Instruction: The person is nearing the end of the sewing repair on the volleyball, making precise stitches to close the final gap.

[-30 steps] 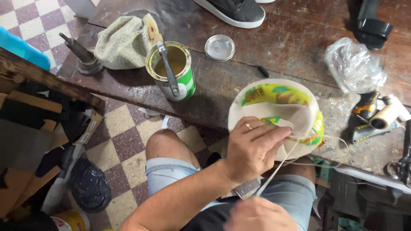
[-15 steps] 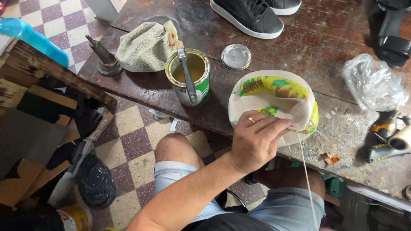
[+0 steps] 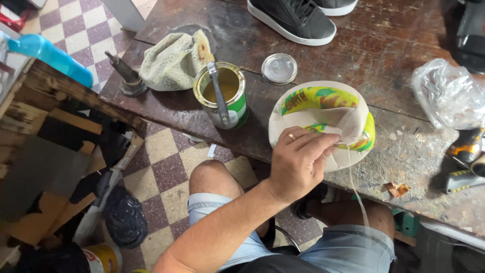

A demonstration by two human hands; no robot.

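Holding the floppy white, green and yellow ball [image 3: 323, 119] with our left hand [image 3: 298, 162], we stitch; next, pull the white thread [image 3: 356, 187] tight.

The left hand [image 3: 298, 162] grips the near side of a deflated ball [image 3: 323, 119] that rests on the front edge of the workbench [image 3: 404, 65], with a thread [image 3: 356, 189] hanging down from the grip over the person's lap. Left of the grip stands an open tin [image 3: 222, 96] with a brush [image 3: 219, 91] in it, a cloth [image 3: 174, 60] lying beyond the tin and a round lid [image 3: 279, 68] behind the ball. Further behind the grip sits a shoe [image 3: 295, 20], and to its right lie a plastic bag [image 3: 447, 96] and, nearer the bench edge, some tools [image 3: 465, 162].
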